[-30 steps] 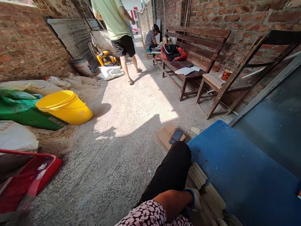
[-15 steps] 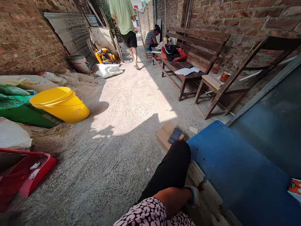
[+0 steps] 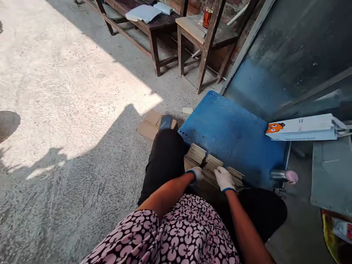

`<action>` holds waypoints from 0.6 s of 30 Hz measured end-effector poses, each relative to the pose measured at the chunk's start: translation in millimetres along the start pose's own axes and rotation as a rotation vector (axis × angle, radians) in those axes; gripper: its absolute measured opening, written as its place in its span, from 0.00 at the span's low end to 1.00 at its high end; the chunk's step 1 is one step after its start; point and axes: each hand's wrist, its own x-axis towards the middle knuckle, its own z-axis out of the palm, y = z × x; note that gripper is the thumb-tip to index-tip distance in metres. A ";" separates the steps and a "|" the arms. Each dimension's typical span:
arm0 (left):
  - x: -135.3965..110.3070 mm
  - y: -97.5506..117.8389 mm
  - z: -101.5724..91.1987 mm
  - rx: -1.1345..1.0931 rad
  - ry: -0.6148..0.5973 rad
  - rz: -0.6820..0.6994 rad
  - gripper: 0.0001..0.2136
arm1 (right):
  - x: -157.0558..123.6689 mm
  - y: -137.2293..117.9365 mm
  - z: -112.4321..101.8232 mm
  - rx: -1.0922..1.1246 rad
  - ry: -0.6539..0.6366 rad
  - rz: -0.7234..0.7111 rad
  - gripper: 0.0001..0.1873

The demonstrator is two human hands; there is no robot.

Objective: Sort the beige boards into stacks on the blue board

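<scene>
The right hand [image 3: 224, 178] touches the middle cardboard stack [image 3: 211, 166], the left hand [image 3: 197, 173] at its near left; how closed either grip is cannot be told.

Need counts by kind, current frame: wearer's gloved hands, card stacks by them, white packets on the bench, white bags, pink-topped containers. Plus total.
Gloved hands: 2 (left hand, right hand)
Card stacks: 3
White packets on the bench: 2
White bag: 1
Pink-topped container: 1
Total: 9
</scene>
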 end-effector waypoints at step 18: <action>31.8 -2.6 15.6 0.137 -0.038 -0.032 0.16 | -5.7 42.8 26.1 0.036 -0.213 0.164 0.18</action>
